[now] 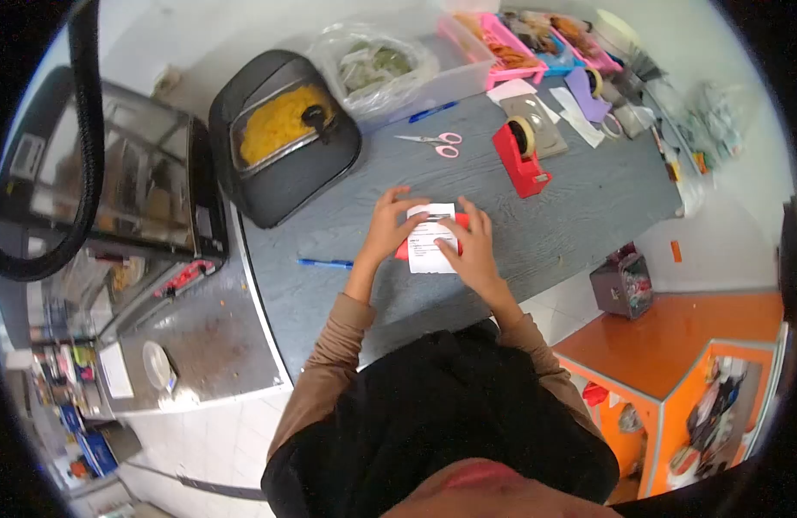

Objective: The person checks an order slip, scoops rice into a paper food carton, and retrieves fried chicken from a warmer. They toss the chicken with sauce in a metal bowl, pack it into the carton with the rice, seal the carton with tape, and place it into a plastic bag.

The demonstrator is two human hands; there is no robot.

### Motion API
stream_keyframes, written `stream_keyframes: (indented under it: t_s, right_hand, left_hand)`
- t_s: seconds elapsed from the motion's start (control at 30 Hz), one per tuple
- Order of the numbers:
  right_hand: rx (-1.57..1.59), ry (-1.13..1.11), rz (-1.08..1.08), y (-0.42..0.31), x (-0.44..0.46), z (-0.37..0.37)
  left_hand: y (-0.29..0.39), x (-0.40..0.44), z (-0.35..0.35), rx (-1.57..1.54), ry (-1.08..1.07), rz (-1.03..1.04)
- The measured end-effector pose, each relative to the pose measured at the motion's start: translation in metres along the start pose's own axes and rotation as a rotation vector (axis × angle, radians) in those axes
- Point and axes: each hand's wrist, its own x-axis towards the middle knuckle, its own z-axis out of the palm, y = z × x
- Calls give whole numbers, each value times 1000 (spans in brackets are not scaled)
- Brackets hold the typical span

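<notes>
A white printed paper slip [432,252] lies over a flat red item [402,251], whose edges show at both sides of it. My left hand [385,231] has its thumb and fingers at the slip's upper left edge, pinching it. From the right, my right hand [478,255] holds the slip with its thumb on the paper and its index finger near the top corner. A small dark strip shows across the slip's top between my fingertips. What the red item is cannot be made out. A blue pen [325,263] rests left of my left wrist.
Pink-handled scissors [437,142], a second blue pen [433,111] and a red tape dispenser [519,160] lie farther back on the grey table [329,319]. A black container with yellow food [286,194], a clear bin [463,65] and pink baskets [511,56] line the back.
</notes>
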Motion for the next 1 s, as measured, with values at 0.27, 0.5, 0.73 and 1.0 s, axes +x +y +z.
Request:
stream_keyframes:
  t_s: [0.27,0.5,0.73,1.0]
  right_hand:
    - [260,-44,-9,23,-43,-28]
    - [20,-308,-85,99,-61,-142]
    - [-41,-293,-136,200,-43,-214]
    - [-271,-45,44,218,-24,-200]
  left_hand:
    - [23,-38,83,-763,261,-457]
    - [77,-20,209,-980,310,-429]
    - [79,96,275,-258,537,-294]
    - [58,133,243,-761,351,-767]
